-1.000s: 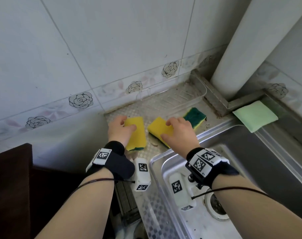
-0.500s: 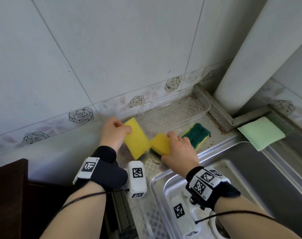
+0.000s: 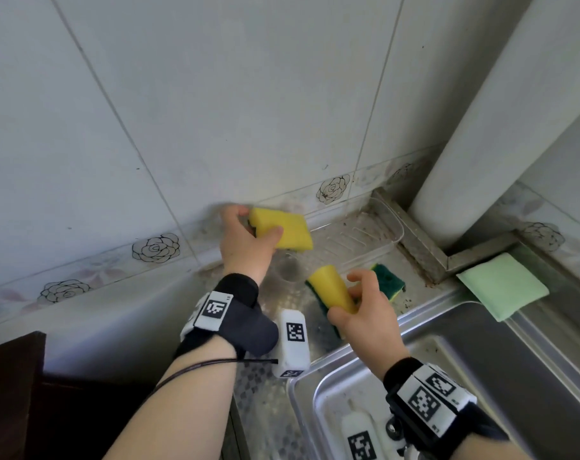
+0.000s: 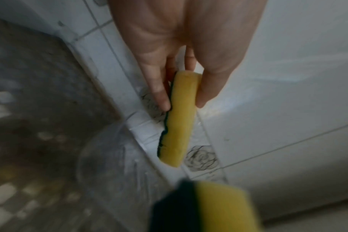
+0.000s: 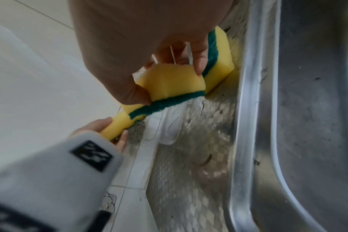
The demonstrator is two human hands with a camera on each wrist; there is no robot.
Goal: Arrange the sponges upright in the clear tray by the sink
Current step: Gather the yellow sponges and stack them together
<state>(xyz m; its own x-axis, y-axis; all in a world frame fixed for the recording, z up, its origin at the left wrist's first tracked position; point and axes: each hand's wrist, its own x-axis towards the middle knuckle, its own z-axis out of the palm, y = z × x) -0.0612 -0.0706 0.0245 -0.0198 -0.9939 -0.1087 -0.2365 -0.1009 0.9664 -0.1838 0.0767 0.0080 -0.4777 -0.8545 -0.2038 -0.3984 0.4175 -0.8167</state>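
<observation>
Left hand (image 3: 245, 247) pinching a sponge (image 3: 283, 232), right hand (image 3: 364, 313) squeezing another (image 3: 331, 288); soft, light, I'd grip the flat faces, tray (image 3: 389, 224) at 1 o'clock.

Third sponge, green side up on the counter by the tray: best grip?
The third sponge lies flat, green scourer up, between the clear tray and the sink rim. Probably come from above and pinch its two long yellow edges with thumb and fingers; that lets it turn onto an edge for the tray. The right hand is busy.
</observation>
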